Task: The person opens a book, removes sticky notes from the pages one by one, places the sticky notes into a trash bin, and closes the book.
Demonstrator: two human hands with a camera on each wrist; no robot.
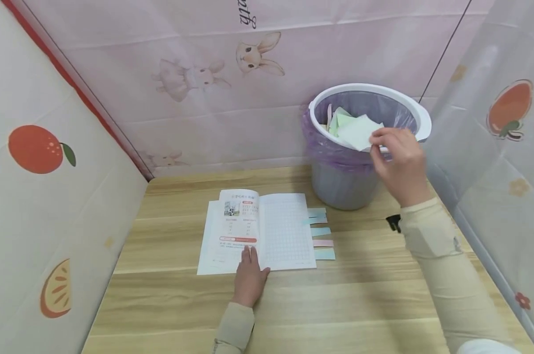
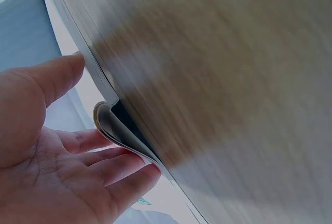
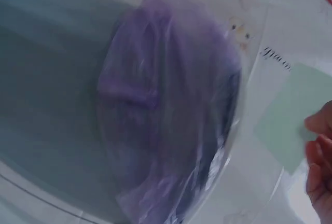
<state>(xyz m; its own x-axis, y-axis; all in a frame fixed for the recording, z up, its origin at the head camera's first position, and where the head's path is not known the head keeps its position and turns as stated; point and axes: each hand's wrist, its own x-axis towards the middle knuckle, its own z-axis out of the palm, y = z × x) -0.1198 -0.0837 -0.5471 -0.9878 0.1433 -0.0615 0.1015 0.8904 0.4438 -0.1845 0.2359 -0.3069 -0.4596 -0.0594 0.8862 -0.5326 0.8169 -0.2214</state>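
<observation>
A person's right hand (image 1: 401, 162) pinches a pale green paper (image 1: 357, 133) between thumb and fingers above the bagged grey bin (image 1: 344, 189), at two o'clock. At six o'clock the left hand (image 1: 249, 279), thumb apart from outstretched fingers, rests on an open book (image 1: 289, 236), its print too small to read. At twelve, sideways wall lettering (image 1: 249, 14) ends "th".

Bright head view, dimmer wrist views, the right blurry.
</observation>
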